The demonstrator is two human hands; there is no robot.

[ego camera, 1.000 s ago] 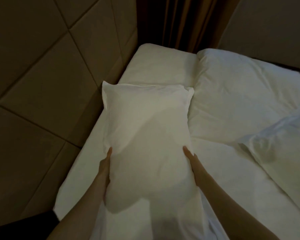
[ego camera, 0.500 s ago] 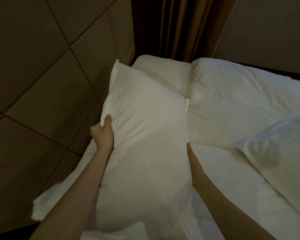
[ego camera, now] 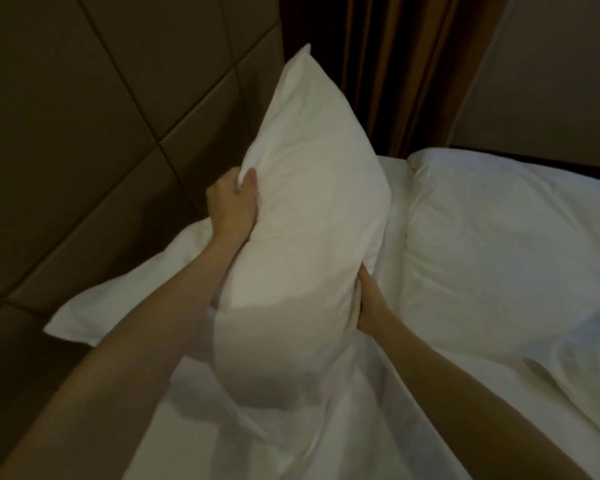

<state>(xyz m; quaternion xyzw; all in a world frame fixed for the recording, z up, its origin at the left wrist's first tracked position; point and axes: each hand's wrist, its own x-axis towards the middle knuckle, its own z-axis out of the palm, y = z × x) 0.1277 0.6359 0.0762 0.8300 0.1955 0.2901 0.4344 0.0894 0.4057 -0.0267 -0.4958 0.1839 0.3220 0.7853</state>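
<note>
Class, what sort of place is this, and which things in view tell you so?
Probably a hotel bedroom: a bed in white sheets, a brown padded panelled wall beside it, and a plump white pillow held above the bed.

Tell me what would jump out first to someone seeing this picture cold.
A big white pillow fills the middle, held upright with its top corner against the brown curtain. The left hand grips its left edge, thumb dug into the fabric, while the right hand holds its lower right side. To the right, a second white pillow lies flat.
</note>
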